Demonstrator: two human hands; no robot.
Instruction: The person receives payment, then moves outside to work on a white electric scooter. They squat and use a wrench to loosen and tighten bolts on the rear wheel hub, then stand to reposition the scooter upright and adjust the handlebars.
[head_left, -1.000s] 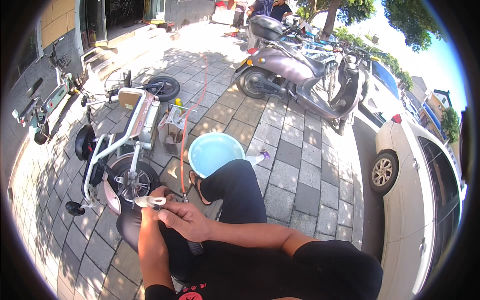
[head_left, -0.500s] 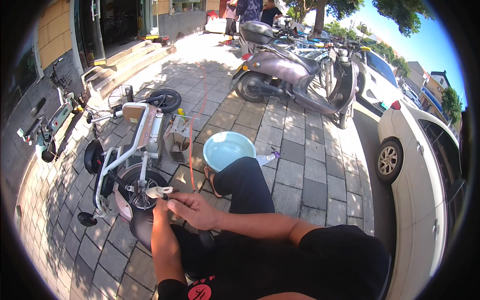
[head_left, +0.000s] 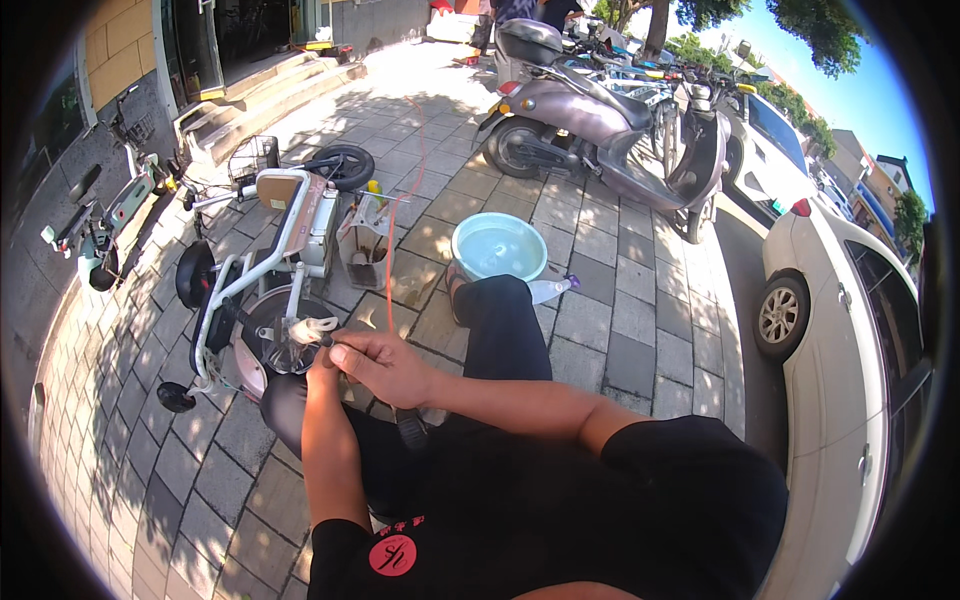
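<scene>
Far left of the frame, upper half: one pale teal scooter (head_left: 125, 215), parked beside a grey wall. Left of centre: one electric bike (head_left: 288, 255), laid on its side, white tubular frame, tan seat panel, dark wheel with pale spokes nearest me.

Just right of that wheel, left of the frame's middle: one pale piece (head_left: 311, 329), off-white, elongated, rounded at its right end, sunlit and glossy; finer detail blurred. It sits at my left hand (head_left: 320, 361), which is mostly hidden; I cannot tell how far its fingers are closed. Adjoining, at my right fingertips: one small dark piece (head_left: 326, 342), near black, short, largely covered. My right hand (head_left: 385, 364): thumb and forefinger pinched together on the dark piece, other fingers curled under.

Above my right hand: one plastic bin (head_left: 364, 262), greyish-white, open-topped, contents unclear, something yellow rising from it. Alongside: one thin orange hose (head_left: 390, 265), running down behind my hand.

Centre of the frame: one light-blue basin (head_left: 457, 258), round, holding water. Touching distance unclear, right of it: one clear bottle (head_left: 548, 291), lying down, purple top. Upper right of centre: one mauve scooter (head_left: 585, 125), upright. Far right: one white car (head_left: 828, 300).
</scene>
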